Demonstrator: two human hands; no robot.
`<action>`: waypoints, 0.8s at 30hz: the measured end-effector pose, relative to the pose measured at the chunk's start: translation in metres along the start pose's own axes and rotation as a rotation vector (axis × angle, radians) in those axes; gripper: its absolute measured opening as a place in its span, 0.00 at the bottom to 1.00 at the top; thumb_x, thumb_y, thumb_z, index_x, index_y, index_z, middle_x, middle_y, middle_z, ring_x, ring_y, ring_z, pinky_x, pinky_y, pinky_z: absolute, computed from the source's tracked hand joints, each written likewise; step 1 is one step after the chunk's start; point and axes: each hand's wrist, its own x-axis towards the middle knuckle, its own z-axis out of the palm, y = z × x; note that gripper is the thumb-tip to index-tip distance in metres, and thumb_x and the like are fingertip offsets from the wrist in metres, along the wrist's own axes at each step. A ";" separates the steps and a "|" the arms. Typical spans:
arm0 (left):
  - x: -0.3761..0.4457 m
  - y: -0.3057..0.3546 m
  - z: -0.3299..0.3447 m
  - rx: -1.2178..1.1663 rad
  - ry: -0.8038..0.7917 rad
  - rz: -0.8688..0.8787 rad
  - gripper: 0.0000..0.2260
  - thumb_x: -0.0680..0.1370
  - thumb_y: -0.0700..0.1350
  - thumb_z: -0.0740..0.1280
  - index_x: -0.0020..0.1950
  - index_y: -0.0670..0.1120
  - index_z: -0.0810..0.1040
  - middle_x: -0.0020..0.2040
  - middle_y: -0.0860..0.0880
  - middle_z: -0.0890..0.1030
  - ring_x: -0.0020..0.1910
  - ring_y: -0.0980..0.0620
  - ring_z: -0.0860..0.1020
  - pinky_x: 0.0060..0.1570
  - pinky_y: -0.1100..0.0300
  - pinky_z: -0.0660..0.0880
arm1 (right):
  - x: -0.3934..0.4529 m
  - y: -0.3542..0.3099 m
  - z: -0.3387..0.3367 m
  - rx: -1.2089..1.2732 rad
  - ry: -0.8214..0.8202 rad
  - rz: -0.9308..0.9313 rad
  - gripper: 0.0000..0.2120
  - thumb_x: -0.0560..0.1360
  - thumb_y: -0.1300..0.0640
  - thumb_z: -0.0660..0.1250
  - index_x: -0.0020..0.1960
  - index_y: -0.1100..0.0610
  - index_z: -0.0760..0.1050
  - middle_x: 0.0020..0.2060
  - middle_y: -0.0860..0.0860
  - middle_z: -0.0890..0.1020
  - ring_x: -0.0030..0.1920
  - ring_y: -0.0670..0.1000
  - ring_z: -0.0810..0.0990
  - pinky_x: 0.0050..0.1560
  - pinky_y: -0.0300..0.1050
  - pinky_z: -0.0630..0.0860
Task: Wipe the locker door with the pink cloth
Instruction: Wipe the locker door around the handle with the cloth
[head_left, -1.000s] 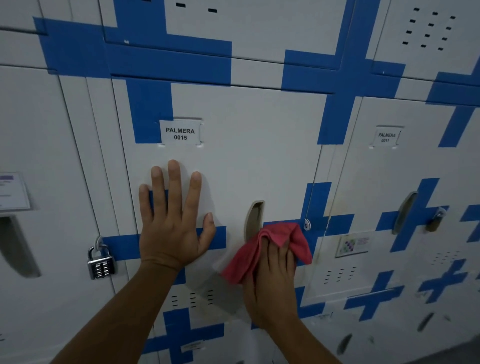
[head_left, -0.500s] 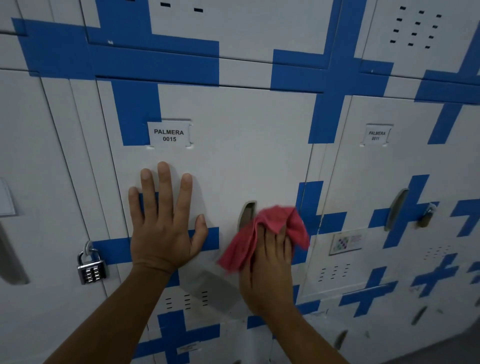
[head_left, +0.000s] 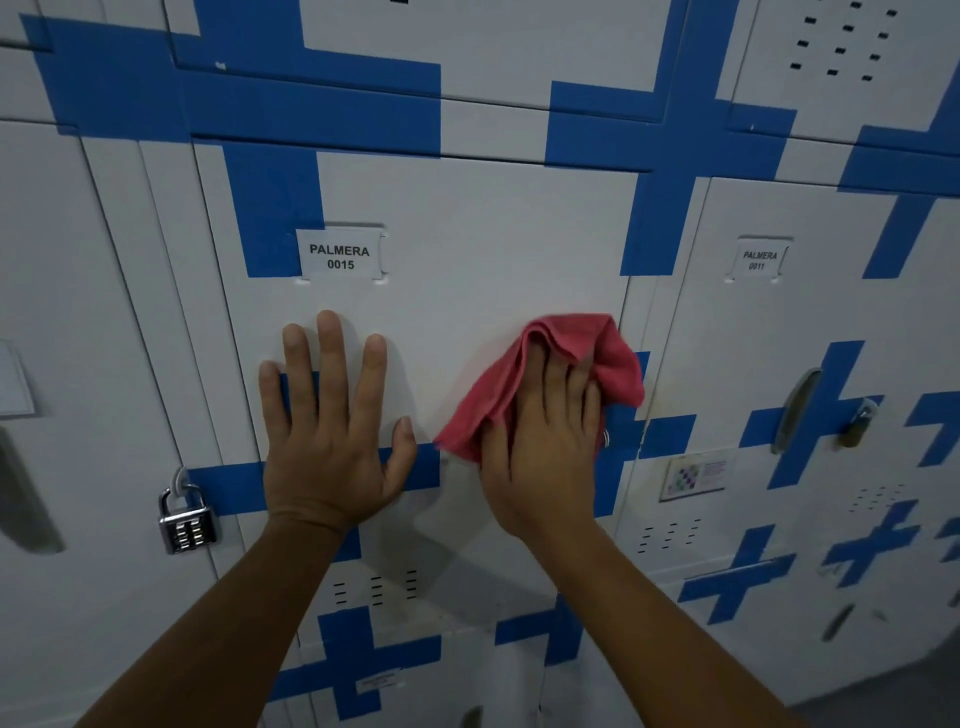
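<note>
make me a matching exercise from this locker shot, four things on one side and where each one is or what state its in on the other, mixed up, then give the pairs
Things:
1. left hand
2. pink cloth
3. combination padlock
4. PALMERA 0015 label

Places or states:
A. hangs at the left edge of the locker door
B. pressed against the door under the right hand
C. high on the door, above the left hand
D. flat on the door, fingers spread

Pairs: 1-D, 2-B, 3-A, 4-C

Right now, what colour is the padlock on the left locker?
Shiny silver padlock, seen in the head view.
</note>
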 end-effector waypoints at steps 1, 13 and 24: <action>0.000 0.000 0.000 0.001 -0.001 -0.001 0.35 0.79 0.57 0.56 0.81 0.42 0.51 0.79 0.35 0.48 0.79 0.34 0.46 0.76 0.37 0.45 | 0.003 -0.002 -0.001 0.004 0.016 0.000 0.33 0.81 0.46 0.51 0.80 0.57 0.43 0.80 0.57 0.54 0.80 0.58 0.42 0.78 0.58 0.40; 0.000 0.000 0.001 0.009 0.019 0.005 0.34 0.79 0.57 0.56 0.81 0.41 0.53 0.79 0.35 0.51 0.79 0.34 0.48 0.76 0.37 0.47 | -0.109 0.038 0.046 -0.074 -0.347 0.089 0.25 0.76 0.46 0.55 0.70 0.54 0.68 0.67 0.56 0.75 0.70 0.63 0.71 0.71 0.65 0.66; 0.000 0.000 0.000 0.005 -0.012 -0.004 0.35 0.79 0.57 0.56 0.81 0.42 0.51 0.79 0.35 0.49 0.79 0.35 0.46 0.76 0.36 0.47 | 0.001 0.000 -0.001 0.017 -0.028 0.000 0.33 0.81 0.45 0.49 0.81 0.58 0.44 0.79 0.58 0.54 0.80 0.60 0.44 0.78 0.60 0.42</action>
